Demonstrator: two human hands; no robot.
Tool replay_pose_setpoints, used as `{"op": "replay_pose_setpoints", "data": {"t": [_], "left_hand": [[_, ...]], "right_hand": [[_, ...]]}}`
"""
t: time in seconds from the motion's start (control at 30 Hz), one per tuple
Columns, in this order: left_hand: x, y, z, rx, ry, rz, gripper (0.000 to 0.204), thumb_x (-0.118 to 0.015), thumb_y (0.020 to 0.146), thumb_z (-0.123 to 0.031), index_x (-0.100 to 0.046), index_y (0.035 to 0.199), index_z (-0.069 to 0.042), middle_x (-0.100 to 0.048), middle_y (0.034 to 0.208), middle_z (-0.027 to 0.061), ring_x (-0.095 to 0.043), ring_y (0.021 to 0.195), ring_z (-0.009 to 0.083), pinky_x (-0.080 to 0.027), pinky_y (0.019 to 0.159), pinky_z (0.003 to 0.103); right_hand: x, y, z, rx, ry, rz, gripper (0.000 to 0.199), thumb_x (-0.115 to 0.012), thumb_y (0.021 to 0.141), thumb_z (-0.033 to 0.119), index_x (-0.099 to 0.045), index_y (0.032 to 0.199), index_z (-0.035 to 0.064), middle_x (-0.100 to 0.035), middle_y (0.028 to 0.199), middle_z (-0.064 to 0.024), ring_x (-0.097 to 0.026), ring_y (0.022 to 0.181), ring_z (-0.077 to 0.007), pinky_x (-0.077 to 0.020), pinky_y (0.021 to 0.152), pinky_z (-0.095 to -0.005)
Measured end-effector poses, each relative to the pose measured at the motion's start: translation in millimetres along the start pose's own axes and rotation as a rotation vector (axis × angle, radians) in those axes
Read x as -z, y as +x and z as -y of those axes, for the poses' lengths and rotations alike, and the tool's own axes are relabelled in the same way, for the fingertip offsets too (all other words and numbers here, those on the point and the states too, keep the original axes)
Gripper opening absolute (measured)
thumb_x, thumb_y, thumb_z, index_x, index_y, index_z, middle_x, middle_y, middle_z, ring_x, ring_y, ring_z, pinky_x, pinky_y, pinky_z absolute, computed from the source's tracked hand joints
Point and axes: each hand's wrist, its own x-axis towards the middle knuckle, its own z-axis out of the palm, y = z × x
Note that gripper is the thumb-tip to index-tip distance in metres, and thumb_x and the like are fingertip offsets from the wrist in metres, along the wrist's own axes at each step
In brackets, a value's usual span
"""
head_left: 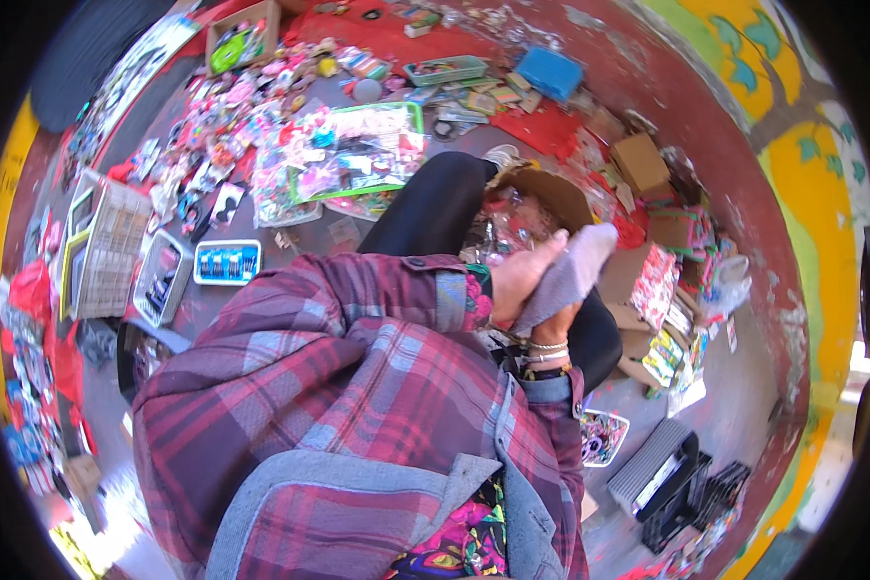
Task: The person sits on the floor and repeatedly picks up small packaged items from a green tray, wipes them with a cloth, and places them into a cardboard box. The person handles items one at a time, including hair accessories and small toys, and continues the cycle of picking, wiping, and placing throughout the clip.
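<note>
My left hand [522, 278] is pressed along one side of a pale greyish-pink cloth [572, 275], its fingers closed against it. From the other side my right hand [561, 324], with bracelets at the wrist, grips the same cloth; most of its fingers are hidden behind the fabric. Just beyond the hands, an open cardboard box [556, 193] sits between my bent legs, with shiny clear plastic packets [512, 222] inside.
Many small packaged goods are heaped beyond my left knee, around a green-rimmed tray [418, 118]. On the left stand a white basket [116, 246] and a blue-filled tray [227, 262]. Cardboard boxes [640, 162] line the right, with black crates [696, 503] nearer.
</note>
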Motion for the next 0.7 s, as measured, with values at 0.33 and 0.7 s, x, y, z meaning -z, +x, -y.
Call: {"op": "replay_pose_setpoints", "data": {"t": [0.33, 0.7], "left_hand": [[-1.7, -25.0, -10.9, -0.049, -0.090, 0.329, 0.056, -0.051, 0.085, -0.042, -0.037, 0.128, -0.008, -0.046, 0.125, 0.0061, -0.043, 0.114, 0.0173, -0.031, 0.099, 0.034], [48.0, -67.6, -70.0, -0.190, -0.330, 0.139, 0.046, -0.058, 0.077, -0.027, -0.049, 0.116, -0.005, -0.056, 0.111, 0.0106, -0.053, 0.104, 0.0233, -0.041, 0.091, 0.042]], "right_hand": [[26.8, 35.1, 24.9, -0.218, 0.186, 0.121, 0.026, -0.044, 0.091, 0.023, -0.049, 0.098, -0.0011, -0.051, 0.082, -0.0030, -0.050, 0.069, -0.0124, -0.0414, 0.057, -0.0270], [-30.0, 56.8, 43.7, -0.220, 0.079, -0.074, 0.028, -0.045, 0.088, 0.013, -0.048, 0.112, 0.0011, -0.052, 0.099, -0.0042, -0.051, 0.084, -0.0140, -0.0445, 0.070, -0.0273]]}}
